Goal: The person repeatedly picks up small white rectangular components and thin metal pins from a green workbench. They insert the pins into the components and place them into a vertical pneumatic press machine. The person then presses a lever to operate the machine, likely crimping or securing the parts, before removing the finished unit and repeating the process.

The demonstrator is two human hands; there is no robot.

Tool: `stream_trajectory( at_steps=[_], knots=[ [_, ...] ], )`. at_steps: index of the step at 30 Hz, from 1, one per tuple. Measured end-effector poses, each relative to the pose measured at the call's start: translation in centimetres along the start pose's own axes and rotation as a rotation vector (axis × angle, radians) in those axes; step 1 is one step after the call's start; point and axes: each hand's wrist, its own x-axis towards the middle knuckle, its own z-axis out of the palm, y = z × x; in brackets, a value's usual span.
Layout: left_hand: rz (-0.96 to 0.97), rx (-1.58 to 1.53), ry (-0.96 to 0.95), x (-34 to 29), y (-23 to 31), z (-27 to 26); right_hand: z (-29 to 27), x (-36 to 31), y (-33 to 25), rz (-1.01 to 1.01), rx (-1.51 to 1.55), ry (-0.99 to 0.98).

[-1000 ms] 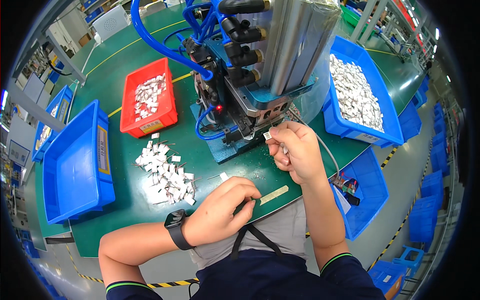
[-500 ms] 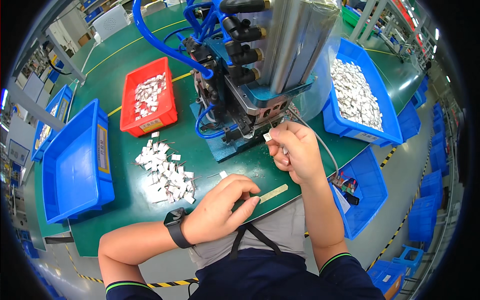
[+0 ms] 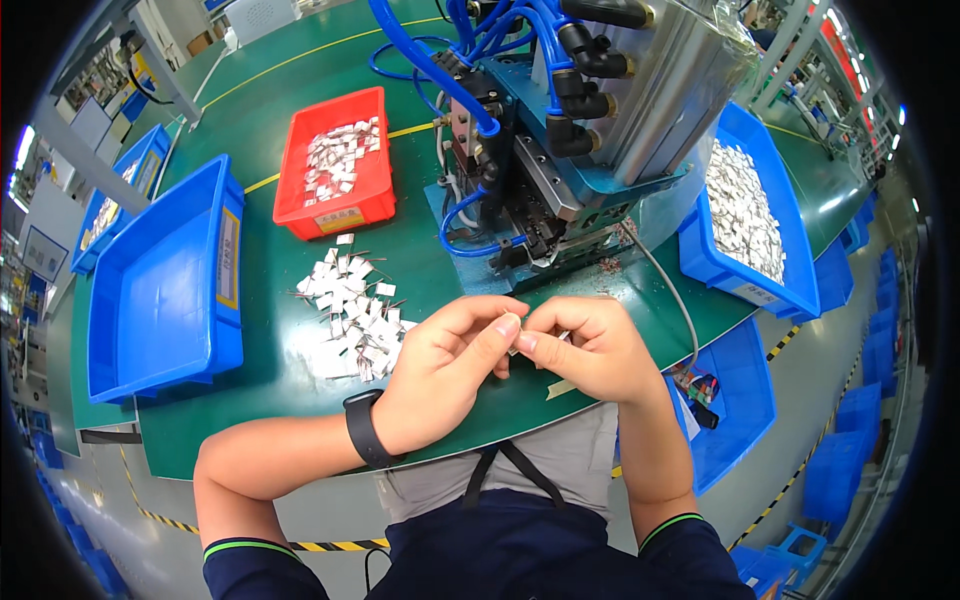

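my left hand (image 3: 440, 370) meets my right hand (image 3: 590, 350) above the surface (image 3: 260, 395); left's grip, i can't tell; right's curls round a white piece (image 3: 566, 336), which a slackening finger could drop.

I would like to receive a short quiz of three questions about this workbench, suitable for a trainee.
1. True or false: the left hand and the right hand are far apart.
2. Choose: what does the red bin hold? A) blue hoses; B) white pieces; C) black clips.
3. Fill in: the loose white pile lies on a ____ tabletop.

Key: 1. False, their fingertips are close together. 2. B. 3. Green.
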Motion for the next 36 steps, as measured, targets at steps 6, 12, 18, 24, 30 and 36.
stream_trajectory(
  at_steps=[6,12,18,24,30,36],
  knots=[
    [0.056,0.098,0.017,0.1,-0.7,-0.4,0.5,-0.8,-0.7,0.271,0.277,0.069],
    [0.068,0.092,-0.005,0.1,-1.1,-0.5,-0.5,-1.5,-1.2,0.362,0.653,0.111],
    [-0.118,-0.268,-0.067,0.0,-0.8,-0.3,0.6,-2.1,-1.2,0.298,0.678,0.143],
    [-0.153,-0.174,-0.136,-0.5,-0.7,-0.1,1.4,-2.9,-1.1,0.231,0.637,0.150],
    [-0.116,-0.121,-0.195,-0.8,-0.7,0.1,2.1,-3.2,-1.1,0.232,0.596,0.153],
    [-0.136,-0.101,-0.154,-0.8,-0.5,0.1,2.3,-3.3,-1.3,0.259,0.565,0.117]
  ],
)
